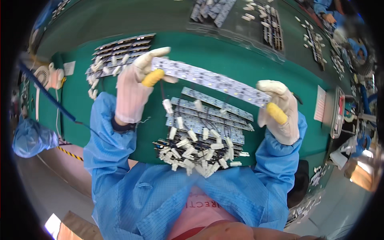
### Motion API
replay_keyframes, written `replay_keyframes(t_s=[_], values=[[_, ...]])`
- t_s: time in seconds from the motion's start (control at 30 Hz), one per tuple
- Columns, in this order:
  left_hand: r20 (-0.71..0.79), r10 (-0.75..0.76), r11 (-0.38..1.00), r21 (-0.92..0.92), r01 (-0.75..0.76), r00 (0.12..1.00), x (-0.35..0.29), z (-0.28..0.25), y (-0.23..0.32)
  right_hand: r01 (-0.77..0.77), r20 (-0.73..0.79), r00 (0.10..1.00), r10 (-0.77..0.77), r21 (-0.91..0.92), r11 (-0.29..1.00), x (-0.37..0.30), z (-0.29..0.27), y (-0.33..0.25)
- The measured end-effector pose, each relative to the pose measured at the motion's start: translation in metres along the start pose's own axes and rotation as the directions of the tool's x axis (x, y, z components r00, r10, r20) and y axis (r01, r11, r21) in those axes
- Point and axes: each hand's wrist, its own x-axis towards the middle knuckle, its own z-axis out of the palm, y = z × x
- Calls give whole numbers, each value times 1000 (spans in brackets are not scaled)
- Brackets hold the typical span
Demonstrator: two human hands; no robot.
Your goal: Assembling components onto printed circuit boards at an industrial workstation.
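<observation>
A long pale circuit board strip (212, 80) is held up between both hands above the green mat, its left end higher than its right. My left hand (140, 78), in a white glove with a yellow thumb cover, grips the left end. The right end is pinched by my right hand (279, 105), gloved the same way. A dark wire with a white connector (167, 106) hangs from near the strip's left end. Below lies a pile of similar circuit board strips (208, 116), with many white connectors (200, 154) bunched at its near side.
Another stack of strips (124, 50) lies on the green mat (168, 44) at the back left. A clear tray (240, 34) with strips stands beyond the mat. A small white fan (50, 76) is at the left, near a blue coiled cable (48, 92). A co-worker's hand (329, 18) shows far right.
</observation>
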Motion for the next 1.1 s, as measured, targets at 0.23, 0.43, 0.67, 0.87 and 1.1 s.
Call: replay_keyframes(t_s=[0.23, 0.43, 0.67, 0.87, 1.1], values=[[-42, -88, 984, 151, 93, 995, 2, 1, 5, -58, 55, 997, 57, 6, 998, 0, 1, -3], [60, 122, 973, -206, -108, 991, -11, 1, -6, -98, -104, 992, 68, -310, 946, 12, -5, -2], [54, -12, 990, 141, 5, 998, -6, -2, -6, -137, -230, 971, 64, -315, 939, 9, -7, 13], [-11, 39, 975, 221, -36, 999, -5, 1, -2, 4, 27, 1000, 0, -136, 991, 2, -11, 10], [-62, -48, 990, 132, 55, 997, -4, 0, -6, 62, 91, 993, -80, 189, 980, 9, -10, 27]])
